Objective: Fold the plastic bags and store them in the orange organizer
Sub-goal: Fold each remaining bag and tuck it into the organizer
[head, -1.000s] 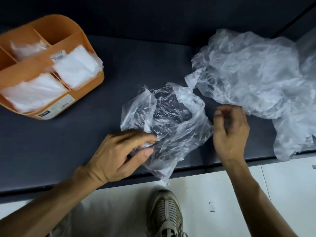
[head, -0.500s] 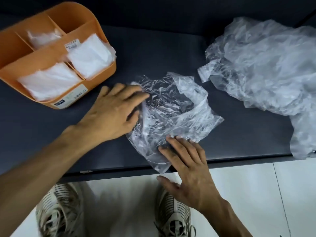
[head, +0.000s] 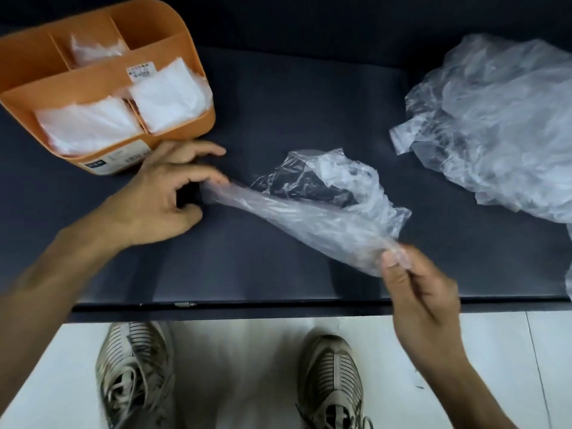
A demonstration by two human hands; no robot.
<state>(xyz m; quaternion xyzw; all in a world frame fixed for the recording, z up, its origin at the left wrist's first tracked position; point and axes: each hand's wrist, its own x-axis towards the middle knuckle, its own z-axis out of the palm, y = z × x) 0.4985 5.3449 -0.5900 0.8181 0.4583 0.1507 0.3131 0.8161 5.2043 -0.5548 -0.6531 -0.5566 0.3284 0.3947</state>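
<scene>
1. Pinching one end of the plastic bag (head: 315, 218), my left hand (head: 161, 199) hovers beside the orange organizer (head: 108, 78); my right hand (head: 418, 292) pinches the other end above the dark table (head: 247, 274).
2. Half a second ago both palms pressed it flat; now it hangs stretched between them.

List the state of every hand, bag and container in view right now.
left hand: pinches one end of the plastic bag
right hand: pinches the other end
plastic bag: unfolded, stretched between both hands above the table
orange organizer: upright, folded bags in three compartments
pile of plastic bags: crumpled, loose on the table, untouched
</scene>
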